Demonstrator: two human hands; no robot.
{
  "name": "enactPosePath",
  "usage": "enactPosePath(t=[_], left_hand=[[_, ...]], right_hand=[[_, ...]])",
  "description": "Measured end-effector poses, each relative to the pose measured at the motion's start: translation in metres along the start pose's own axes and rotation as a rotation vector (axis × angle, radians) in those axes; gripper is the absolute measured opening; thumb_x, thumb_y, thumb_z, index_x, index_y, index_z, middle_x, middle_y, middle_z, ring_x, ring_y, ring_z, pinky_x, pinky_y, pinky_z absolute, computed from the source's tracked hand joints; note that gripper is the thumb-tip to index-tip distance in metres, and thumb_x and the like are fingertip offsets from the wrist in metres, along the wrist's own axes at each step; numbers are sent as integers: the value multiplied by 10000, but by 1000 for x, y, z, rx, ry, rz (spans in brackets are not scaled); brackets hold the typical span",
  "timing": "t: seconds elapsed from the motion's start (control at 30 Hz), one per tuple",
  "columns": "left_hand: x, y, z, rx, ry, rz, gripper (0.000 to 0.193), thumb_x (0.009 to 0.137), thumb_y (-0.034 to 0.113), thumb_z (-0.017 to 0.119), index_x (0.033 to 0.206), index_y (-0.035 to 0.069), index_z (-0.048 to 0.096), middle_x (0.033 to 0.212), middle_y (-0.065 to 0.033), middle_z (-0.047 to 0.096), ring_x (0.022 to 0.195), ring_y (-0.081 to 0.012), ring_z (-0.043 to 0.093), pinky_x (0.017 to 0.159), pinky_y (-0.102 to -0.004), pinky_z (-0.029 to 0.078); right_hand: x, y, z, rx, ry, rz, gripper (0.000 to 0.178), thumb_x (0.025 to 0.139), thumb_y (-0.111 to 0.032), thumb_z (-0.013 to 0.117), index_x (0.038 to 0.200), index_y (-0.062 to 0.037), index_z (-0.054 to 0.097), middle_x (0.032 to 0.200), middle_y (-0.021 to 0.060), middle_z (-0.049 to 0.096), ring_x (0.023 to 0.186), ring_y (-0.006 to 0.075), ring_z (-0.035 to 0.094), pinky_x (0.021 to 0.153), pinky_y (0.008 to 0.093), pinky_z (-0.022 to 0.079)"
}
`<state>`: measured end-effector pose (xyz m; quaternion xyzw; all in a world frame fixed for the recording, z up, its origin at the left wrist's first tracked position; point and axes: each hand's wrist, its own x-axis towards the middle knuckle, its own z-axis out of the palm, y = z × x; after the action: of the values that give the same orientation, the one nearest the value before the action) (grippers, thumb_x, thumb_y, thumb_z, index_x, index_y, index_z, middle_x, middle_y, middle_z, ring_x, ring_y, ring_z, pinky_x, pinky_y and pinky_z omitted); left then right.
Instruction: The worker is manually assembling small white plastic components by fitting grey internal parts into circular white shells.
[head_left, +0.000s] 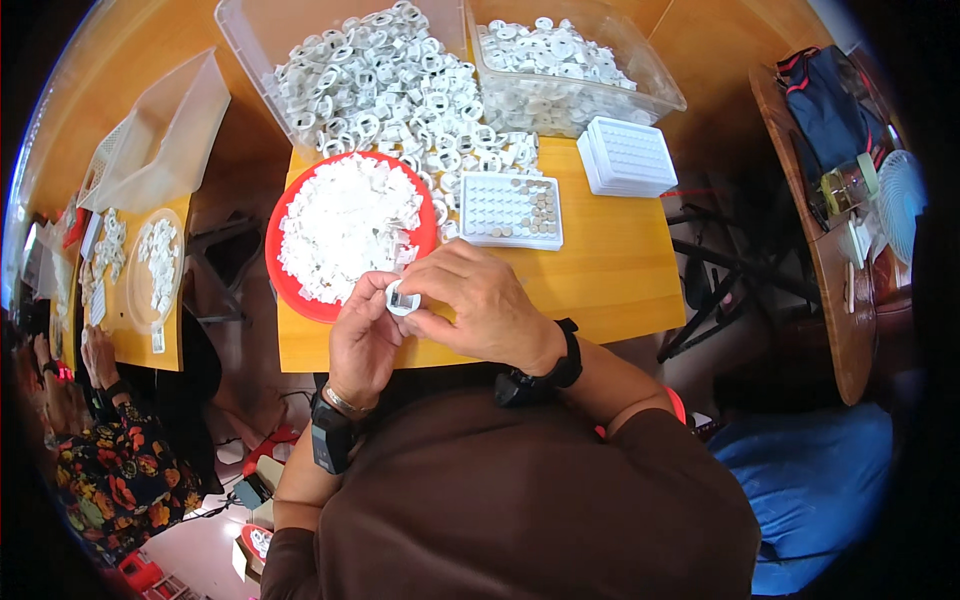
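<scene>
Above the table's near edge, my left hand [362, 345] grips a small round white plastic part [402, 303] with a dark rectangular area on its face. The fingers of my right hand [480, 305] are closed on the same part from the right. Just beyond my hands stands a red round tray [275, 262] heaped with small white pieces [345, 220]. To its right lies a white compartment tray [482, 212], with small greyish round discs [543, 215] in its right-hand pockets. Behind, many white ring-shaped parts [440, 130] spill across the table.
Clear plastic bins [655, 95] of white parts stand at the back. Stacked white trays [628, 158] sit at the right corner of the yellow table [610, 270]. On the left, a co-worker's hand [98, 355] rests at another table. A brown table [800, 225] stands right.
</scene>
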<state>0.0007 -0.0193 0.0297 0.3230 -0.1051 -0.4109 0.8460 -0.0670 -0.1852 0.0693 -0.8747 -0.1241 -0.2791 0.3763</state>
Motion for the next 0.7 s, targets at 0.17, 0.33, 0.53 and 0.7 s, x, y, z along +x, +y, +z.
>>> enactPosePath(t=[0.17, 0.33, 0.53, 0.7], left_hand=[[3, -6, -3, -34, -28, -20, 264, 961, 220, 526, 1129, 20, 491, 966, -114, 615, 830, -195, 609, 751, -325, 505], [3, -7, -3, -93, -20, -36, 266, 955, 230, 532, 1123, 28, 492, 922, -138, 615, 778, -229, 608, 731, -323, 494], [2, -6, 0, -146, -65, -34, 264, 954, 227, 526, 1126, 28, 496, 935, -150, 612, 786, -234, 611, 731, -323, 495], [-2, -6, 0, -121, -6, -43, 271, 950, 255, 521, 1100, 31, 495, 908, -155, 592, 759, -240, 598, 707, -312, 488]], right_hand=[[-4, 7, -8, 38, -36, -11, 281, 708, -106, 767, 965, -80, 656, 961, 59, 671, 877, 265, 614, 773, 360, 500], [-1, 48, -42, -167, 85, 151, 187, 796, -149, 701, 953, -51, 675, 968, 113, 656, 903, 305, 612, 783, 405, 489], [10, 112, -70, -675, -11, 438, 143, 802, -194, 691, 865, -70, 723, 889, 120, 628, 900, 322, 585, 762, 437, 486], [9, 122, -59, -707, -71, 456, 128, 793, -195, 696, 842, -82, 731, 880, 112, 624, 897, 315, 577, 767, 425, 483]])
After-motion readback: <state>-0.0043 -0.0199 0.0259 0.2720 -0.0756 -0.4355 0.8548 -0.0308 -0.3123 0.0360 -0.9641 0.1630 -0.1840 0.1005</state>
